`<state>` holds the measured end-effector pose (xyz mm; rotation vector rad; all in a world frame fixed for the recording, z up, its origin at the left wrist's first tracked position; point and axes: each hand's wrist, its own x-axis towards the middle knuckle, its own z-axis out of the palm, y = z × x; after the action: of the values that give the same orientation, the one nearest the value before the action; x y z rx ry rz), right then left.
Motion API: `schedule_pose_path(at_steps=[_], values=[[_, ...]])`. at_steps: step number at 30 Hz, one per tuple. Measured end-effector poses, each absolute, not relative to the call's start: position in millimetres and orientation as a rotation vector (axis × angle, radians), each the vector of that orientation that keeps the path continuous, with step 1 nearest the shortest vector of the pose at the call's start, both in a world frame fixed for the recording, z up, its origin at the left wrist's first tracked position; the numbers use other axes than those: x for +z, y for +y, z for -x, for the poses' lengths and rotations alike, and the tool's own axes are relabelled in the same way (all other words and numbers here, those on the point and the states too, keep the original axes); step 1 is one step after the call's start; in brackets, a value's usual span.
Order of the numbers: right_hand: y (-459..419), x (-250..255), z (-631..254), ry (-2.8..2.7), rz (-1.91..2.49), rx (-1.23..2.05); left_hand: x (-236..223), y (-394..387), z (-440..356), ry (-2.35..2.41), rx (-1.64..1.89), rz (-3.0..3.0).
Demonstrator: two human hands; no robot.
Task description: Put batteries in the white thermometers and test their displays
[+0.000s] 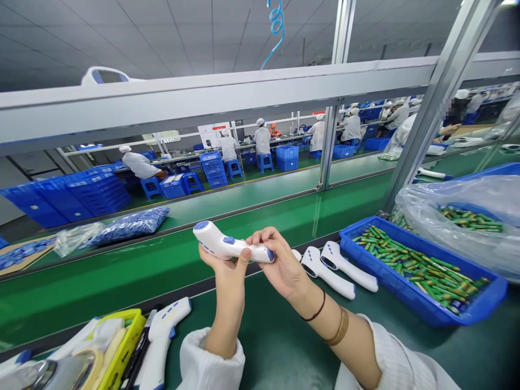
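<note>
Nearby, white thermometers (329,273), blue battery crate (410,303)

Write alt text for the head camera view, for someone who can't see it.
A person's left hand and right hand hold a white-and-blue infrared thermometer above a green conveyor belt. To the right, more thermometers lie beside a blue tray of green batteries; beyond, white-clad workers sit along a production line.

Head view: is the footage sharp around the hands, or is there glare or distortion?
Head view: the infrared thermometer in the left hand and right hand looks sharp; the wide lens bends the metal frame rail toward the edges; soft glare shows on the plastic bag at right.
</note>
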<state>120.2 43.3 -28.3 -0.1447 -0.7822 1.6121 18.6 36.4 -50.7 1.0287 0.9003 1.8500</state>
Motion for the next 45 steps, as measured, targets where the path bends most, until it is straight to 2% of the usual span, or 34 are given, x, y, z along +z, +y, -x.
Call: schedule_pose_path(at_steps=[4, 6, 8, 10, 13, 15, 17, 20, 24, 26, 31, 35, 39, 45], values=[[44.4, -26.1, -121.0, -0.802, 0.187, 1.608, -53.3, 40.1, -15.9, 0.901, 1.812, -1.023], [49.6, -20.4, -130.3, -1.012, 0.305, 1.551, -55.4, 43.4, -12.5, 0.899, 1.799, -1.006], [58.9, -15.6, -146.2, -1.504, 0.677, 1.347, -59.4, 48.2, -7.1, 0.941, 1.765, -1.017], [70.6, -17.2, -164.1, -1.962, 1.18, 0.977, -66.0, 53.9, -0.8, 1.05, 1.667, -1.12], [86.6, -36.9, -182.1, -2.114, 1.74, 0.601, -81.1, 61.0, 6.1, 1.313, 1.208, -1.468], [94.2, -56.2, -185.0, -2.085, 1.952, 0.564, -93.2, 63.0, 7.1, 1.422, 0.858, -1.629], [99.4, -72.3, -183.9, -2.114, 2.061, 0.572, -104.1, 62.8, 5.9, 1.463, 0.652, -1.684], [103.6, -79.6, -183.4, -2.181, 2.016, 0.594, -111.3, 60.5, 2.3, 1.546, 0.513, -1.709], [100.8, -57.4, -187.2, -2.166, 1.79, 0.591, -94.3, 54.3, -4.0, 1.713, 0.536, -1.757], [93.3, -39.6, -187.3, -2.154, 1.624, 0.629, -77.6, 47.0, -9.0, 1.587, 0.665, -1.809], [61.5, -5.6, -176.7, -1.819, 0.941, 0.894, -39.4, 15.8, -22.5, 0.962, 1.277, -1.646], [45.8, 3.3, -165.7, -1.673, 0.644, 0.954, -24.4, -2.7, -24.0, 1.118, 1.421, -1.718], [47.6, -0.3, -158.0, -1.586, 0.571, 1.001, -18.7, -7.4, -20.9, 1.133, 1.521, -1.751], [51.5, -8.3, -152.5, -1.285, 0.441, 1.521, -10.2, -15.5, -21.6, 0.976, 1.503, -1.707]])
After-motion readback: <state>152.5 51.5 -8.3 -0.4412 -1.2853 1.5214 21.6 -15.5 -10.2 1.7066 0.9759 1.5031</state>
